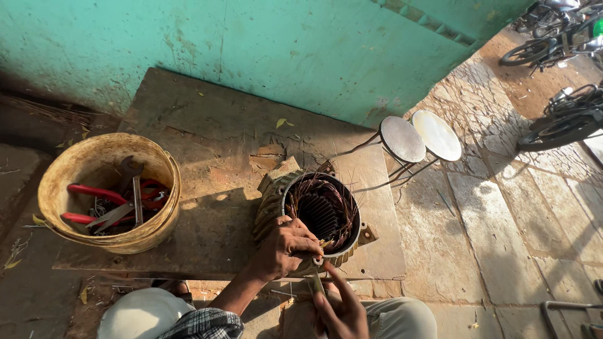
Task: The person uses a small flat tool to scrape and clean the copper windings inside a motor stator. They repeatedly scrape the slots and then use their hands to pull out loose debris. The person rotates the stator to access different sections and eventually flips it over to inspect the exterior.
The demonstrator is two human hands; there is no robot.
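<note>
- The left hand (286, 248) is curled over the near rim of the motor stator (314, 216), fingers bent onto the copper windings.
- The right hand (339, 311) is closed on a thin metal tool (318, 281), pointed up at that rim.
- The stator, a ribbed round casing with dark slots inside, sits just beyond both hands on a rough, worn table (220, 157).
- A grimy yellow bucket (110, 194) with red-handled pliers (100, 191) stands at the left.
- Two round stools (418, 138) are set on the stone floor.

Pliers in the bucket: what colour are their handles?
Red, seen in the head view: pliers in the bucket.
</note>
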